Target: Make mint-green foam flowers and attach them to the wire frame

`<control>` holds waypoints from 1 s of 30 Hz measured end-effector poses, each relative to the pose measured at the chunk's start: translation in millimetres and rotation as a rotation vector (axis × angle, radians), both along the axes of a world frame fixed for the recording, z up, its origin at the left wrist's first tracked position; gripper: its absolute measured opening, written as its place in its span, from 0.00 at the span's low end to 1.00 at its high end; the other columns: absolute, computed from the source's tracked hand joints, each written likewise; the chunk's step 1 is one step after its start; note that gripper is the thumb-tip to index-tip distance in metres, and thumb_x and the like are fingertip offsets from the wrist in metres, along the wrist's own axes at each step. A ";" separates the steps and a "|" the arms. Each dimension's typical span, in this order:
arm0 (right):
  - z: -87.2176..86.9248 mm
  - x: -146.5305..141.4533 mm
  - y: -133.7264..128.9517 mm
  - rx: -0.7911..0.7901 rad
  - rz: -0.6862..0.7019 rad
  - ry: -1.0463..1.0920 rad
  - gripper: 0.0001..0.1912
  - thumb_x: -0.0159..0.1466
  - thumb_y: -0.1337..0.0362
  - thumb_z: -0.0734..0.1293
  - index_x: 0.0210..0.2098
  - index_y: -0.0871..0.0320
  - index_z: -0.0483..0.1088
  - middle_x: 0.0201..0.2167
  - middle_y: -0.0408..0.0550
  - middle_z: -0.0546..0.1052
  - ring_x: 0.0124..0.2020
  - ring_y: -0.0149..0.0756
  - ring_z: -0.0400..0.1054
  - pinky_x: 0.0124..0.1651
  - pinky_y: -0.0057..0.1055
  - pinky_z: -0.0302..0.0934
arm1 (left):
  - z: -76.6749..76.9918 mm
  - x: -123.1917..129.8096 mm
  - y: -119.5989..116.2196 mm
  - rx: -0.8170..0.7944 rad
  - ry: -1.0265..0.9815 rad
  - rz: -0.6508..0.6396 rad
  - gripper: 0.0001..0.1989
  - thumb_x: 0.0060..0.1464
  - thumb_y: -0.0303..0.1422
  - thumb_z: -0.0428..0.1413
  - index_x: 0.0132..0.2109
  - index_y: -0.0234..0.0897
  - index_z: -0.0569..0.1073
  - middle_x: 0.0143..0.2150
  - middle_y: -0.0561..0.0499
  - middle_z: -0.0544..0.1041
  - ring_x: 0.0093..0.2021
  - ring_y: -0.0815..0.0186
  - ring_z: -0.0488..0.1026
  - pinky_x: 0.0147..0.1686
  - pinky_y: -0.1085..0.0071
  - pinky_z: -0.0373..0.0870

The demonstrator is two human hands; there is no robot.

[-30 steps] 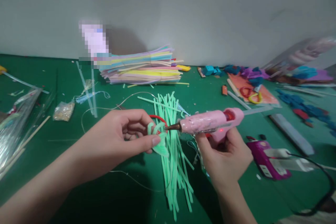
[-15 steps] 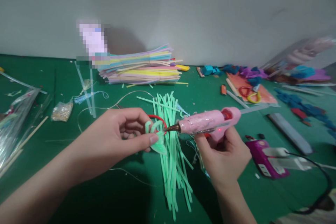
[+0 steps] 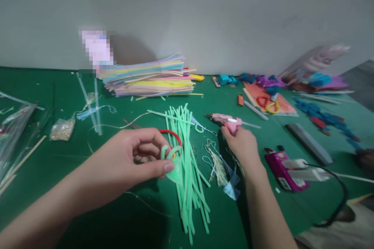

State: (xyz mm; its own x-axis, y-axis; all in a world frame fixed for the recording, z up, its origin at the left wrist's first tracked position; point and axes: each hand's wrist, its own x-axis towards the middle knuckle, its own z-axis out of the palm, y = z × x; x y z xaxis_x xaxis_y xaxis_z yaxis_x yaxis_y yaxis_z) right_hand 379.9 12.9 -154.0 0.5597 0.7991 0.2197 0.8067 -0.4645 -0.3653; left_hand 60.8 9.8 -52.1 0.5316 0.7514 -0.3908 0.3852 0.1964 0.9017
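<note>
Between the thumb and fingers of my left hand [image 3: 146, 153] is a small mint-green chenille-stem piece [image 3: 174, 170] with curled ends at its top. My right hand [image 3: 242, 144] is closed around the handle of a pink hot glue gun [image 3: 228, 120], low over the table or resting on it, nozzle pointing left. A clear glue stick sticks out of its back. Loose mint-green pipe cleaners [image 3: 187, 186] lie in a bunch just right of my left hand. Behind that hand shows the red handle of a pair of scissors [image 3: 172, 134], partly hidden.
Tassels [image 3: 219, 167] lie left of my right forearm. A purple power strip [image 3: 283, 171] with a black cord and a grey bar [image 3: 309, 144] sit to the right. Bundled pastel pipe cleaners [image 3: 149, 78] lie by the wall. A bag of beads [image 3: 62, 129] is at left.
My right hand has carried the glue gun away from the green piece, farther back and down toward the table. My left hand stays in nearly the same place with the piece. The tassels are now uncovered.
</note>
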 end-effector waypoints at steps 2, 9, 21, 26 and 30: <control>9.7 -11.4 -6.3 0.030 -0.007 -0.026 0.16 0.56 0.55 0.71 0.30 0.64 0.74 0.32 0.63 0.76 0.38 0.51 0.67 0.41 0.43 0.58 | 1.5 0.6 -1.3 -0.032 -0.001 -0.006 0.14 0.51 0.41 0.65 0.38 0.40 0.72 0.26 0.56 0.76 0.28 0.69 0.71 0.26 0.77 0.61; 87.1 -83.5 -36.6 -0.096 0.847 0.933 0.14 0.64 0.52 0.68 0.40 0.54 0.79 0.36 0.46 0.80 0.37 0.36 0.73 0.39 0.32 0.67 | 7.2 1.0 -6.4 -0.079 -0.015 -0.044 0.14 0.49 0.39 0.66 0.38 0.41 0.71 0.25 0.58 0.76 0.28 0.69 0.70 0.26 0.78 0.61; 76.5 -95.2 -22.8 -0.094 1.108 1.267 0.04 0.63 0.63 0.73 0.38 0.54 0.79 0.33 0.44 0.78 0.35 0.31 0.69 0.38 0.29 0.62 | 11.6 -7.5 -3.3 -0.112 0.055 -0.142 0.17 0.53 0.38 0.64 0.46 0.41 0.67 0.30 0.56 0.80 0.33 0.65 0.73 0.30 0.73 0.62; 72.4 -97.5 -18.5 -0.060 1.115 1.257 0.02 0.64 0.63 0.72 0.35 0.55 0.78 0.29 0.42 0.74 0.32 0.29 0.66 0.34 0.28 0.59 | 8.9 -8.4 -4.2 -0.160 -0.022 -0.155 0.16 0.54 0.33 0.63 0.46 0.41 0.66 0.32 0.56 0.83 0.33 0.68 0.73 0.31 0.75 0.63; 72.2 -96.9 -17.6 -0.071 1.127 1.289 0.04 0.65 0.63 0.71 0.38 0.54 0.79 0.32 0.43 0.76 0.34 0.29 0.68 0.35 0.27 0.61 | 5.1 -10.2 -4.1 -0.216 -0.082 -0.151 0.12 0.57 0.34 0.62 0.44 0.41 0.66 0.33 0.56 0.84 0.30 0.71 0.73 0.28 0.78 0.62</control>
State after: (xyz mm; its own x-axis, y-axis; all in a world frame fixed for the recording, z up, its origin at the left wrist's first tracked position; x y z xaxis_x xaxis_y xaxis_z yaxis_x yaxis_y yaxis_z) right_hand 283.0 -4.8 -81.8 -0.4703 0.8803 0.0614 -0.0545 0.0405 -0.9977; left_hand 50.6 5.7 -47.0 0.6676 0.5649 -0.4849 0.3525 0.3338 0.8742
